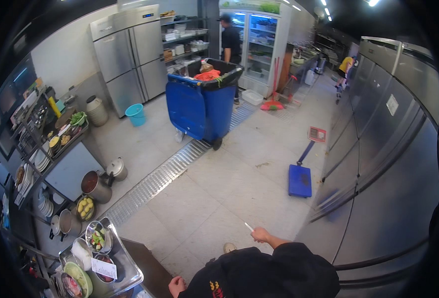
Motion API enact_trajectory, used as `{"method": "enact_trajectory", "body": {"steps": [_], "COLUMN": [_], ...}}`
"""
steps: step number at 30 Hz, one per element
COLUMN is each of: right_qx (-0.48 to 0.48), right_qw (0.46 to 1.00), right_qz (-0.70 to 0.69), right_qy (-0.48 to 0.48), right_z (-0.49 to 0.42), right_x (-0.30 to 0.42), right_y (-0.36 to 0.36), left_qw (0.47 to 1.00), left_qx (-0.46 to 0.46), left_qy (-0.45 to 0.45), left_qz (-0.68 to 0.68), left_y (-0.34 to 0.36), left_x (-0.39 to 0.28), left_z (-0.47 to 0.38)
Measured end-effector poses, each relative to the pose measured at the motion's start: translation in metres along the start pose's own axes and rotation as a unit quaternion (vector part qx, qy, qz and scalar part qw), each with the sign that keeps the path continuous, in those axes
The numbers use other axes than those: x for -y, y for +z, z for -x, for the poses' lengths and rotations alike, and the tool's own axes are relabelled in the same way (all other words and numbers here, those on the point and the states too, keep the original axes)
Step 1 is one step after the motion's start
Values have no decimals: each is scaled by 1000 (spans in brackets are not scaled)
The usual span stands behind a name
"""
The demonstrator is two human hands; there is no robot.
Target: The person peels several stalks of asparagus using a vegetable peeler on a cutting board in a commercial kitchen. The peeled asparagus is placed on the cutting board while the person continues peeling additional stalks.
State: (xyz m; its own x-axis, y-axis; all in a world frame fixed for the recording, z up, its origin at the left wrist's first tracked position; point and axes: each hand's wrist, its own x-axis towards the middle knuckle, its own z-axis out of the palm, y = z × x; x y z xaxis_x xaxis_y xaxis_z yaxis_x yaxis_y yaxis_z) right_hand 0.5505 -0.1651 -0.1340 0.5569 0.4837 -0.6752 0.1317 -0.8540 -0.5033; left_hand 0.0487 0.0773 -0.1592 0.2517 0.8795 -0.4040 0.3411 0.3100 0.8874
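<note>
My right hand (260, 235) is held out over the tiled floor, gripping a slim white object (248, 227) whose kind I cannot make out. Low in the picture, my left hand (177, 286) is curled beside the black sleeve, and whether it holds anything is hidden. To its left is a metal tray (135, 265). On it stand a bowl of cut vegetables (97, 238), a white bag (81, 253), a pale green bowl (78, 273) and a bowl of dark red food, partly covered by a printed slip (104, 269).
A blue wheeled bin (218, 111), full of waste, stands across the metal drain cover (160, 182). At right are a platform scale (299, 180) and steel cabinets (390, 156). Pots (97, 188) and a turquoise bucket (135, 115) stand at left. Two people (230, 39) are farther back.
</note>
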Motion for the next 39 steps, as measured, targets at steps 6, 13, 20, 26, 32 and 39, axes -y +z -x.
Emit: {"method": "enact_trajectory", "body": {"steps": [6, 13, 20, 26, 32, 39], "right_qx": [-47, -44, 4, 64, 162, 177], "right_qw": [996, 986, 985, 990, 964, 933], "right_qz": [-50, 26, 164, 48, 181, 304], "right_qy": [62, 158, 56, -115, -112, -70], "right_z": [30, 57, -14, -31, -21, -43], "right_x": [-23, -98, -41, 108, 135, 94], "right_y": [-24, -5, 18, 51, 104, 91], "left_qw": [998, 998, 991, 978, 982, 948], "left_qx": [63, 39, -49, -101, -135, -197], "left_qy": [-23, -10, 120, 134, 91, 246], "left_qz": [-18, -40, 29, 127, 95, 43], "left_y": [5, 18, 8, -21, -57, -138], "left_x": [-82, -82, -158, -141, -129, -256], "left_z": [33, 32, 50, 107, 140, 220]}}
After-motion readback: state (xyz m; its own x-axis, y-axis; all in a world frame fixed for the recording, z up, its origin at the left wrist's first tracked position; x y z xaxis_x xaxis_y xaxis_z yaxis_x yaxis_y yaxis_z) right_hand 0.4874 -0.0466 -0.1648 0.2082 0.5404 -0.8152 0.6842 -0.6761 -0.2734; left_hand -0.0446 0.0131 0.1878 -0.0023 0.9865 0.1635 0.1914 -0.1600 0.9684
